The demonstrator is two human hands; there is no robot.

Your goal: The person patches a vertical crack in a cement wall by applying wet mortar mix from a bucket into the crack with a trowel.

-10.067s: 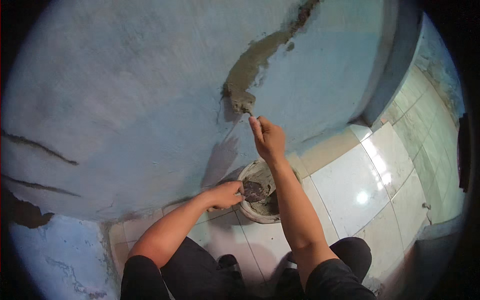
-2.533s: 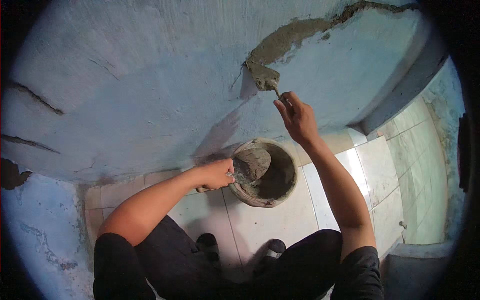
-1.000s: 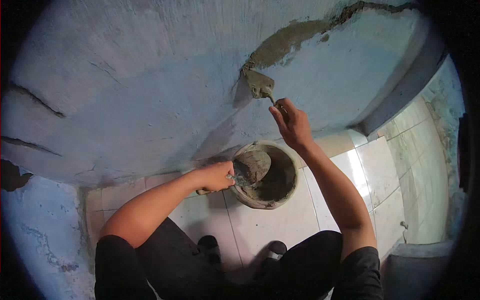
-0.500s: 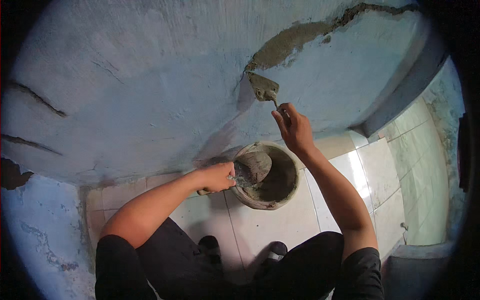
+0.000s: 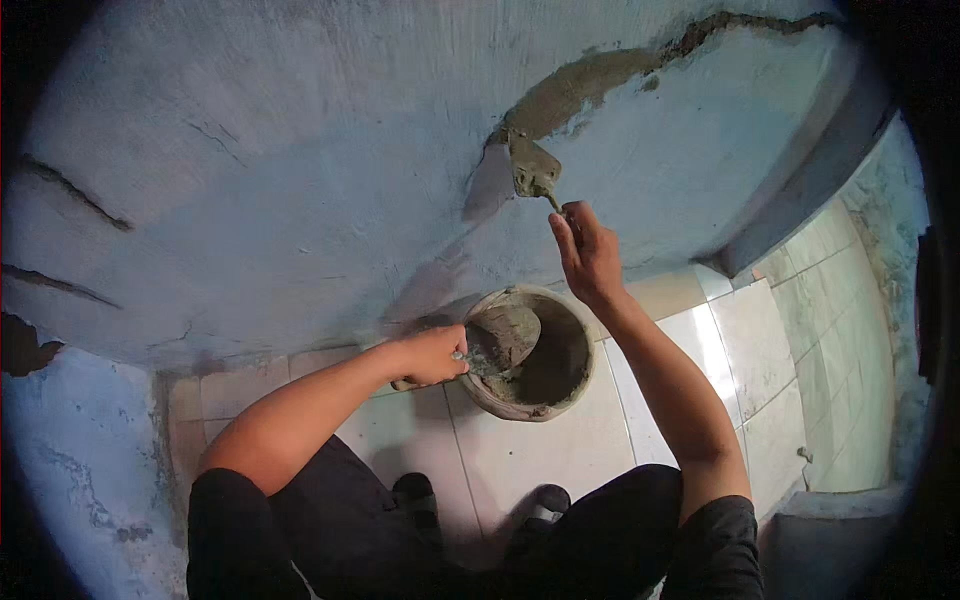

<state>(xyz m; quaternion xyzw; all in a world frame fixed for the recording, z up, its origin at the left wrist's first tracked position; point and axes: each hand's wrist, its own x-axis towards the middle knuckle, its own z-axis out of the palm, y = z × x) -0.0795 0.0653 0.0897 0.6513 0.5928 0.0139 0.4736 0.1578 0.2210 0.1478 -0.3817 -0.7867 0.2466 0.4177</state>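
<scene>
I see the small trowel (image 5: 535,168) at the blue wall (image 5: 350,220), its tip seeming to meet the near-left end of the mortar strip (image 5: 570,95). Its long axis runs far and slightly left from the right hand (image 5: 590,255), the nearer one, which grasps its handle. The left hand (image 5: 432,354) grips a broad trowel (image 5: 508,333) over the bucket (image 5: 505,408). Against half a second ago, the small blade's tip sits farther and more right.

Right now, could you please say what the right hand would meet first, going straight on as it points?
Led by its trowel, the right hand would probably meet the grey mortar strip first, though depth is unclear.
</scene>
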